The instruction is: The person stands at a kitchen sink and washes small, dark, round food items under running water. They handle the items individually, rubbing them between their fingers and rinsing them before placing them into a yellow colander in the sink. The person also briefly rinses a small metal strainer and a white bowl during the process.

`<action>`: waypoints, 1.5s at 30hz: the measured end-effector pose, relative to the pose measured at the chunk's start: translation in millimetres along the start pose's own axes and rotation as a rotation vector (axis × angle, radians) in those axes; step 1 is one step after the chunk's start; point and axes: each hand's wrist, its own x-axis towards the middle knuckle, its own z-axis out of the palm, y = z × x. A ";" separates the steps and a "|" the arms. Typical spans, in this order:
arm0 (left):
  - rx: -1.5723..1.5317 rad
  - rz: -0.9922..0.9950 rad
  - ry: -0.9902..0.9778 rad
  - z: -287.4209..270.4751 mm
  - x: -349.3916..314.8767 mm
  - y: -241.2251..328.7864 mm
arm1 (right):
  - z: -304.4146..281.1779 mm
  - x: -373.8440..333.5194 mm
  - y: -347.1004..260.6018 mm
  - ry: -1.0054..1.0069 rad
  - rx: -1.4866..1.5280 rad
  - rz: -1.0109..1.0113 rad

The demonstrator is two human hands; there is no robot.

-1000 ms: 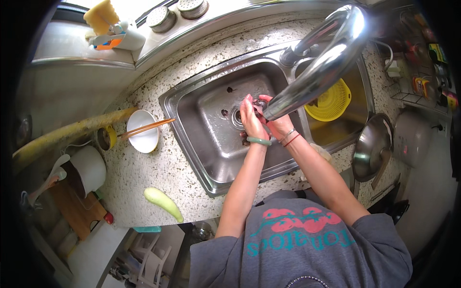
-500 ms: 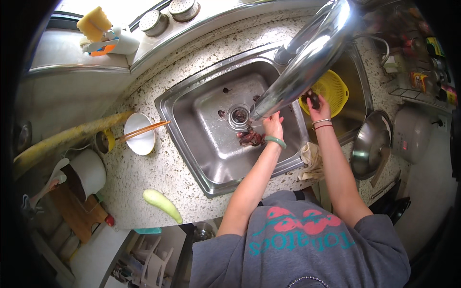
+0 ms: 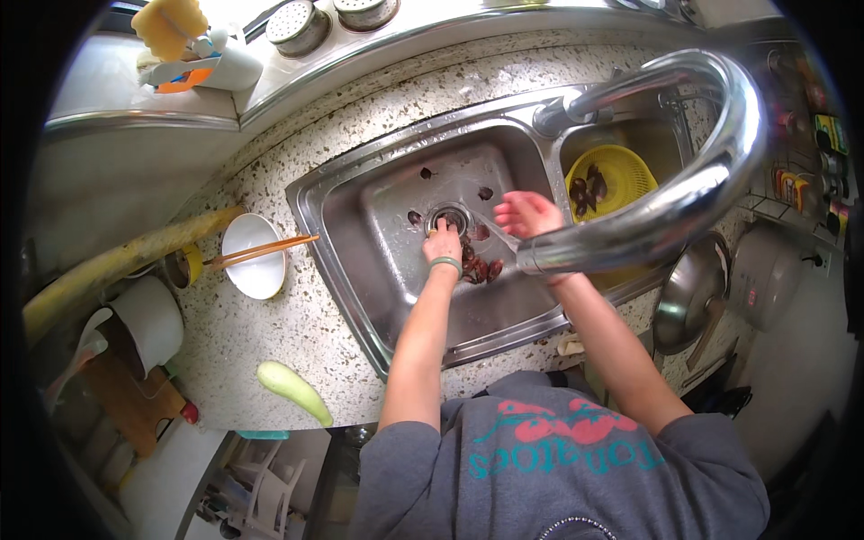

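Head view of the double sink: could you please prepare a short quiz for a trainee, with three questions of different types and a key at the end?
1. Multiple choice: What lies across the white bowl?
A) A metal spoon
B) A pair of chopsticks
C) A folded cloth

2. True or false: All the dark red pieces are inside the yellow basket.

3. Short answer: At which part of the left basin are the fingertips of the left-hand grip?

Key:
1. B.
2. False; some are in the basket, but others lie in the left basin.
3. The drain; whether the fingers hold anything there cannot be told.
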 end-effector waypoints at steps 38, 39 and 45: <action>-1.265 -0.709 0.256 -21.1 -15.0 -23.7 | 41.6 57.5 165.5 -0.172 -1.103 -0.126; -1.173 -0.678 0.278 -26.0 -12.7 -26.5 | 40.0 54.9 164.5 -0.131 -0.970 -0.145; -0.718 -0.402 0.277 -17.5 5.3 -30.9 | 25.4 67.8 118.1 0.113 -1.015 -0.287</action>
